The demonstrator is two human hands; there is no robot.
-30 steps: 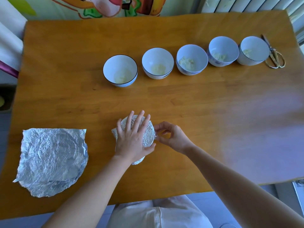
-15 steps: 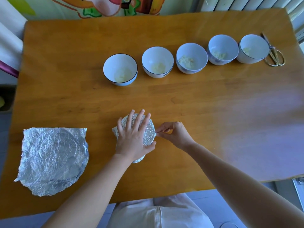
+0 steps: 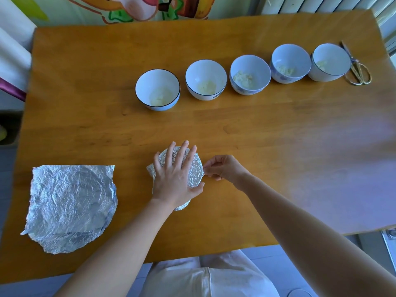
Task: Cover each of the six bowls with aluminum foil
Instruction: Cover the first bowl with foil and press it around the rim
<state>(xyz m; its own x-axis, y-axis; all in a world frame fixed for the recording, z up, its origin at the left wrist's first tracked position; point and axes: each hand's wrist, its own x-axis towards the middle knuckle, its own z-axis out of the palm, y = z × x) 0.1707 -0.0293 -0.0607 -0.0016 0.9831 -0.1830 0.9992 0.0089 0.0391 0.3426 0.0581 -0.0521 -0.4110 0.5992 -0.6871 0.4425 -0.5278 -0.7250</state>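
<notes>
In the lower middle of the frame sits the foil-wrapped bowl (image 3: 194,173), pulled close to the near edge of the table (image 3: 278,159), probably so that both hands can work on it without stretching. The left hand (image 3: 173,179) lies flat on top of it with straight, spread fingers, and its weight likely pins the sheet and stops the bowl from sliding. The right hand (image 3: 227,168) comes in from the right with curled fingers, and its fingertips pinch the foil at the bowl's right rim, apparently crimping the edge down. This bowl looks almost covered, with only the rim left to tighten.

At the lower left, well apart from the hands, lies a crumpled pile of spare foil (image 3: 68,206). It seems to hold more than one sheet, and it lies within the left arm's reach, ready for the next bowls.

Farther back, five open bowls (image 3: 157,88) stand in a row that runs from the centre to the upper right. Each holds a little pale food and none is covered yet, so most of the task lies ahead. The row makes it easy to take one at a time.

Just beside the last bowl, at the upper right, lie the scissors (image 3: 357,69), out of the way
</notes>
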